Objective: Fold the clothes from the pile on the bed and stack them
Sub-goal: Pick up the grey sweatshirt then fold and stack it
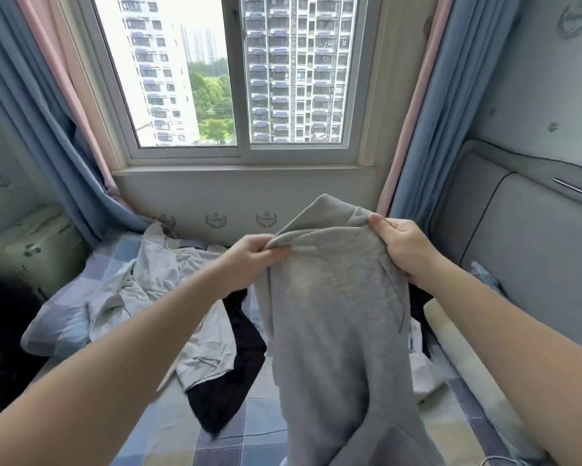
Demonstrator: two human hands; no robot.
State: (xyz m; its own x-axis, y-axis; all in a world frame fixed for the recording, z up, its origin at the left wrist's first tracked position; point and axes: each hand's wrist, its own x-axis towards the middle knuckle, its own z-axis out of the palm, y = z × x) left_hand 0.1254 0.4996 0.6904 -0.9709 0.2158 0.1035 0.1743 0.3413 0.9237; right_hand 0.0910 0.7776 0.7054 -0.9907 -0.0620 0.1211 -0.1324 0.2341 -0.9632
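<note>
In the centre of the frame a grey garment (336, 314) hangs in the air above the bed (249, 435), held up by its top edge. The left hand (254, 260), just left of centre, pinches one end of that edge, its fingers (276, 252) curled around a bunched fold of the cloth. The right hand (400, 250), right of centre, grips the other end, with the thumb pressed on the near side of the fabric and the other fingers hidden behind it. The cloth drapes from both hands down to the lower edge of the frame, and a flap of it stands up between them.

Left of the held cloth, more clothes lie on the checked sheet. A crumpled pale garment (155, 280) touches a black garment (229, 364) beside it. A white piece (424, 375) shows just right of the grey cloth.

A checked pillow (57, 324) lies at the left edge of the bed. A grey padded headboard (518, 264) fills the right side. A window (235, 72) takes up the upper centre, between blue curtains (47, 129).
</note>
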